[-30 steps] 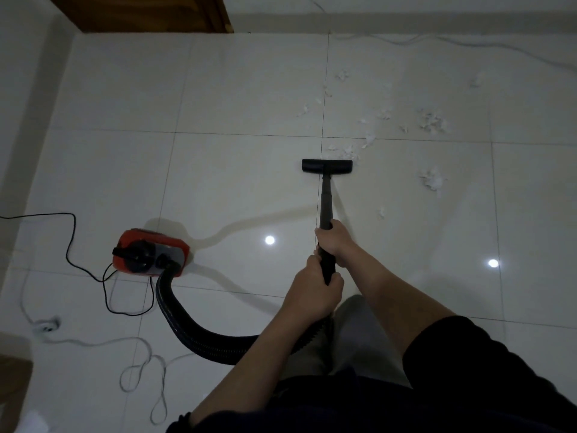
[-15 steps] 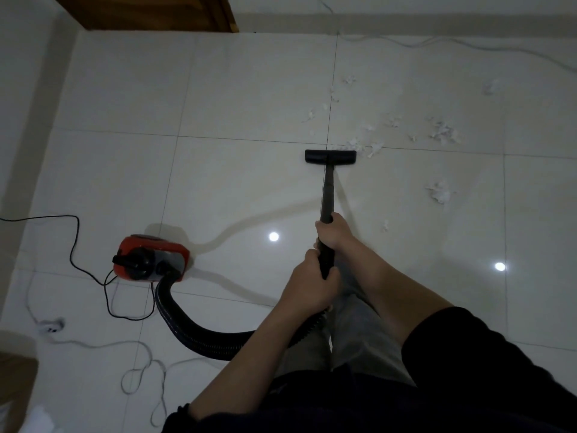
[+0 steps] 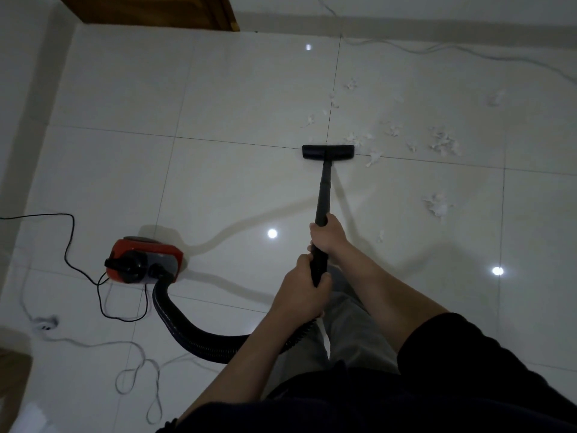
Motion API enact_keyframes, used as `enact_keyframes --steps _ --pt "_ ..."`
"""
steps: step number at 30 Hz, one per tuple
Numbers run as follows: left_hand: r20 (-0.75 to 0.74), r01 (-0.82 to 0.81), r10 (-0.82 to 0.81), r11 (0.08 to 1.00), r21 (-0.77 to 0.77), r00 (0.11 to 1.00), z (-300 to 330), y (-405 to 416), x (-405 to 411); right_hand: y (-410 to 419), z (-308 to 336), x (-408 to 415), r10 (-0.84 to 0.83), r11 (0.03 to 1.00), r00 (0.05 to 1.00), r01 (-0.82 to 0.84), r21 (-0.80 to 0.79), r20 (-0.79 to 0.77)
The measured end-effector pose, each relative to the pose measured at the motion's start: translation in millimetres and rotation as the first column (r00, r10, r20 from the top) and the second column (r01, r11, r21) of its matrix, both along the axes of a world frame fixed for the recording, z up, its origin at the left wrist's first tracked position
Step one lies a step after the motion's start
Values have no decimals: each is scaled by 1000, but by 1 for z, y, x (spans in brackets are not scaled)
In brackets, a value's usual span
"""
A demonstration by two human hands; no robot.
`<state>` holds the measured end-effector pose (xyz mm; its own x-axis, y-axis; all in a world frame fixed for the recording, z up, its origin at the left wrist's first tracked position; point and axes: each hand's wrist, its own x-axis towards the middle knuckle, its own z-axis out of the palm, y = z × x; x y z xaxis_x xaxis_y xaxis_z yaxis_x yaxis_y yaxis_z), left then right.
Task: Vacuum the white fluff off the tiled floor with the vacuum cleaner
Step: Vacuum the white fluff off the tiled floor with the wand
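1. Head view: both hands grip the black wand (image 3: 323, 189). The right hand (image 3: 327, 237) is curled round it higher toward the nozzle; the left hand (image 3: 304, 289) is curled round it just behind, near the hose (image 3: 199, 339).
2. Change: over the last second the nozzle (image 3: 327, 152) has advanced away from the fingers, up to the grout line. Its far right corner now touches the nearest fluff (image 3: 359, 139).
3. Meaning: judged as the start of pickup; most fluff remains on the floor (image 3: 243, 98).
4. Remaining fluff: a large cluster (image 3: 443, 144) lies beyond and right of the fingers; a clump (image 3: 437, 206) sits level with the wand, right of it; small flecks lie beyond the nozzle.
5. Containers: the red canister (image 3: 145, 260) sits left of the fingers, hose attached, black cord (image 3: 70, 245) trailing left. Its contents cannot be seen.
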<state>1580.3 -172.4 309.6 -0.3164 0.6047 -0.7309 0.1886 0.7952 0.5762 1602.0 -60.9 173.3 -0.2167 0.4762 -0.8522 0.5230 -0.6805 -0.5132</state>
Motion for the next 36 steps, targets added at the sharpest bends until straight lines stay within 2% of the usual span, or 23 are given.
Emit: enact_keyframes --steps 12,26,36 --pt "-11 11 -10 999 47 1000 0 21 -14 26 3 -13 11 999 1000 -12 35 18" --pt "-13 2 -3 1000 -17 1000 -6 57 -46 56 -6 -45 13 1000 1000 -13 6 18" --pt "5 9 -9 1000 2 1000 -10 100 -89 101 -7 -86 2 1000 1000 -2 24 9"
